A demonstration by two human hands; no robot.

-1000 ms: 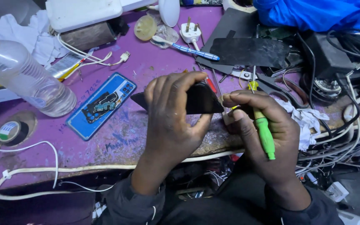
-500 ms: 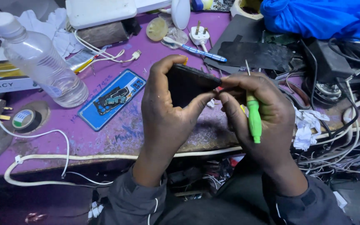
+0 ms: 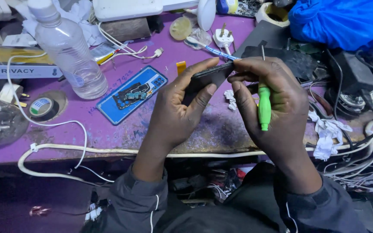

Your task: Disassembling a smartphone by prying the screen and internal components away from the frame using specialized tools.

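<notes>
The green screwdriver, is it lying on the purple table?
No, the green screwdriver is held in the right hand, above the purple table.

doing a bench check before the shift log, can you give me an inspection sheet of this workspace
surface: purple worktop, paint worn and scuffed along the front edge.
job's things: dark phone held edge-on above the bench; green-handled screwdriver, metal tip pointing up.
clutter: clear plastic bottle, blue phone back cover, tape roll, crumpled white tissue, blue cloth.
grippers: left hand grips the phone; right hand holds the screwdriver, fingers on the phone's end.
cables: thick white cable along the front edge; white plug; tangled dark and white leads at right.
surroundings: nothing seen beyond the bench.
</notes>
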